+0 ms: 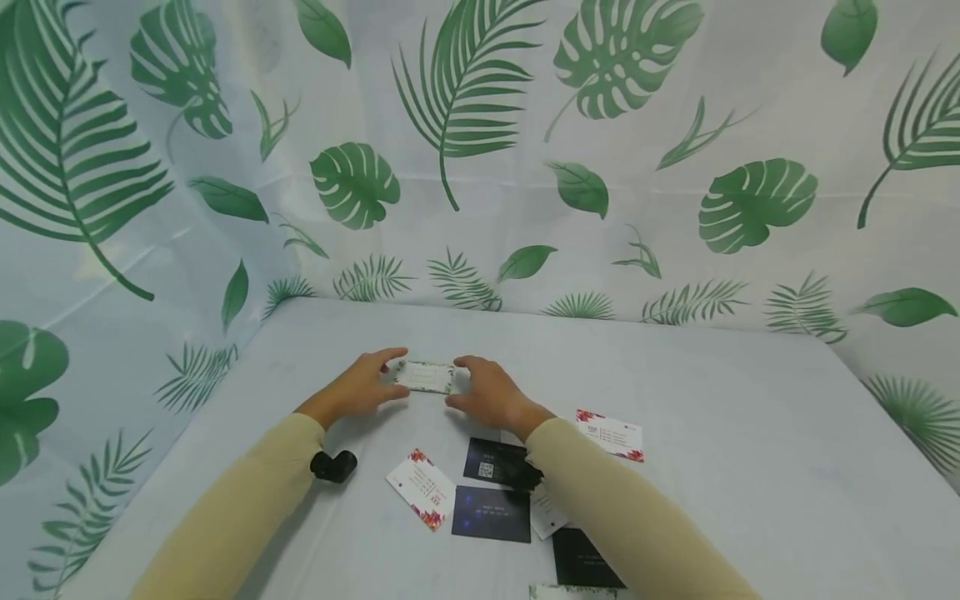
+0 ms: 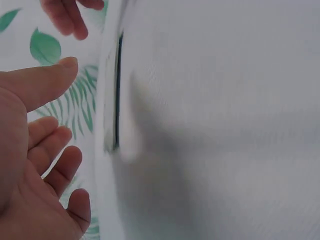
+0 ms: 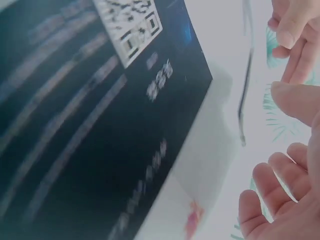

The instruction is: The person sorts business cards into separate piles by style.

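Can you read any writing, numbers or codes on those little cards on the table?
No text can be read.
Dark card with QR code: the code shows, but its printed lines are blurred.
Floral-cornered white card: lines too small to read.
Second floral card: print too small.
Leaf-edged card between the hands: print too small.

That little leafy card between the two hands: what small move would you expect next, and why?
Probably a pinch of the card by its short ends to lift it. The left hand and right hand flank it with relaxed fingers at its edges, and it seems to lie flat on the table.
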Demonstrator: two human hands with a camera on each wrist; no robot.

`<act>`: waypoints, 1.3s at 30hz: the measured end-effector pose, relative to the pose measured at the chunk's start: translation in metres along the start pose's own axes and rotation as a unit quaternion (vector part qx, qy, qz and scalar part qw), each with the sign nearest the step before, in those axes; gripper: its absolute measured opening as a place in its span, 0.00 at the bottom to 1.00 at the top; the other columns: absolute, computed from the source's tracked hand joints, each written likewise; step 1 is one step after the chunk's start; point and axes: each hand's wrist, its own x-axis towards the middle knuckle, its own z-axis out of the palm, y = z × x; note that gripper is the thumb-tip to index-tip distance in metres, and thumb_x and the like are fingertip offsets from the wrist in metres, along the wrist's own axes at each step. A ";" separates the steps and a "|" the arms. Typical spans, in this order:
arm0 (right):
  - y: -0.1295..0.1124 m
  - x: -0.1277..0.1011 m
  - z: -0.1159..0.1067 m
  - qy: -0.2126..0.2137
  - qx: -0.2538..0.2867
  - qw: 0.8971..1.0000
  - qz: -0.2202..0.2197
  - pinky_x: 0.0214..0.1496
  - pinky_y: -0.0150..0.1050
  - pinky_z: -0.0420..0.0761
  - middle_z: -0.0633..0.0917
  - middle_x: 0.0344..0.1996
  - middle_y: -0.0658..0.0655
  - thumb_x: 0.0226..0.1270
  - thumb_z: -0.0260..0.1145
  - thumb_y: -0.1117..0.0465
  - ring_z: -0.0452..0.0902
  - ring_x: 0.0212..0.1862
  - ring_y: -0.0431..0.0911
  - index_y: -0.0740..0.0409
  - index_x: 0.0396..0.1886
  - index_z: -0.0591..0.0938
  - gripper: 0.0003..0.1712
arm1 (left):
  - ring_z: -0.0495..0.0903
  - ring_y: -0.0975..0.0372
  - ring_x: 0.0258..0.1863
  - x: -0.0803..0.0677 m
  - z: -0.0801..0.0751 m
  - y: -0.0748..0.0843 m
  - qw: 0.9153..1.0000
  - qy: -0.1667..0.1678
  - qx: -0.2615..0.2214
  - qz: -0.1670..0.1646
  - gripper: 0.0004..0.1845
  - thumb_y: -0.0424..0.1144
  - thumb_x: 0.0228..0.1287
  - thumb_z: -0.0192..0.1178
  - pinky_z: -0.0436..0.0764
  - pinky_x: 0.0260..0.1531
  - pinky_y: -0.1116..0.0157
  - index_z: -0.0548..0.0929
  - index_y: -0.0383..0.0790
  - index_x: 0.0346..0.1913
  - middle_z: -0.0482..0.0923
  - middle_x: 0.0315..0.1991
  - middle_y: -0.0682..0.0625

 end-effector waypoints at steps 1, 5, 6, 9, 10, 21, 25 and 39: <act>0.001 -0.005 -0.003 0.000 0.005 1.000 -0.006 0.67 0.52 0.66 0.72 0.68 0.62 0.68 0.70 0.54 0.68 0.68 0.57 0.62 0.72 0.69 0.37 | 0.67 0.44 0.66 -0.004 0.001 0.003 1.000 0.001 -0.006 0.009 0.39 0.44 0.67 0.67 0.67 0.62 0.45 0.62 0.41 0.77 0.66 0.69 0.34; 0.010 -0.030 -0.016 0.002 0.029 0.999 -0.026 0.63 0.52 0.71 0.73 0.68 0.59 0.66 0.71 0.54 0.72 0.64 0.54 0.58 0.73 0.69 0.38 | 0.68 0.46 0.65 -0.019 0.009 0.016 0.998 -0.005 -0.033 0.047 0.40 0.45 0.66 0.68 0.67 0.60 0.44 0.63 0.42 0.77 0.65 0.69 0.37; 0.013 -0.037 -0.019 0.004 0.036 0.999 -0.031 0.63 0.53 0.71 0.73 0.68 0.59 0.66 0.72 0.54 0.72 0.64 0.54 0.58 0.73 0.69 0.39 | 0.68 0.47 0.65 -0.023 0.011 0.019 0.998 -0.007 -0.036 0.056 0.40 0.45 0.65 0.68 0.68 0.60 0.44 0.64 0.43 0.76 0.65 0.69 0.37; 0.021 -0.057 -0.028 0.013 0.046 0.998 -0.041 0.62 0.54 0.71 0.73 0.67 0.58 0.64 0.74 0.54 0.72 0.64 0.54 0.57 0.73 0.69 0.40 | 0.68 0.49 0.64 -0.034 0.019 0.025 0.996 -0.009 -0.040 0.075 0.40 0.47 0.64 0.70 0.68 0.59 0.44 0.66 0.45 0.76 0.66 0.69 0.41; 0.023 -0.064 -0.031 0.015 0.048 0.998 -0.043 0.62 0.54 0.72 0.74 0.67 0.57 0.63 0.74 0.55 0.72 0.64 0.54 0.57 0.73 0.69 0.40 | 0.68 0.49 0.64 -0.037 0.022 0.028 0.996 -0.009 -0.038 0.082 0.40 0.47 0.63 0.71 0.68 0.60 0.44 0.66 0.45 0.75 0.66 0.69 0.42; 0.030 -0.131 -0.044 0.004 0.064 0.997 -0.053 0.61 0.58 0.72 0.74 0.65 0.57 0.61 0.75 0.54 0.70 0.64 0.55 0.54 0.72 0.70 0.41 | 0.69 0.52 0.62 -0.073 0.053 0.063 0.991 -0.025 -0.034 0.130 0.44 0.50 0.55 0.76 0.67 0.59 0.43 0.69 0.44 0.74 0.69 0.68 0.48; 0.034 -0.159 -0.046 -0.008 0.071 0.996 -0.050 0.61 0.59 0.71 0.73 0.65 0.55 0.61 0.75 0.53 0.69 0.65 0.55 0.54 0.72 0.70 0.41 | 0.69 0.54 0.62 -0.085 0.063 0.074 0.986 -0.036 -0.034 0.162 0.46 0.50 0.53 0.77 0.65 0.58 0.45 0.69 0.43 0.73 0.71 0.66 0.49; 0.057 -0.222 -0.047 -0.028 0.057 0.997 -0.034 0.56 0.49 0.77 0.75 0.60 0.48 0.59 0.76 0.45 0.73 0.56 0.48 0.49 0.70 0.73 0.41 | 0.68 0.66 0.60 -0.119 0.095 0.104 0.970 -0.090 0.003 0.224 0.43 0.58 0.51 0.75 0.64 0.59 0.50 0.74 0.47 0.70 0.74 0.62 0.60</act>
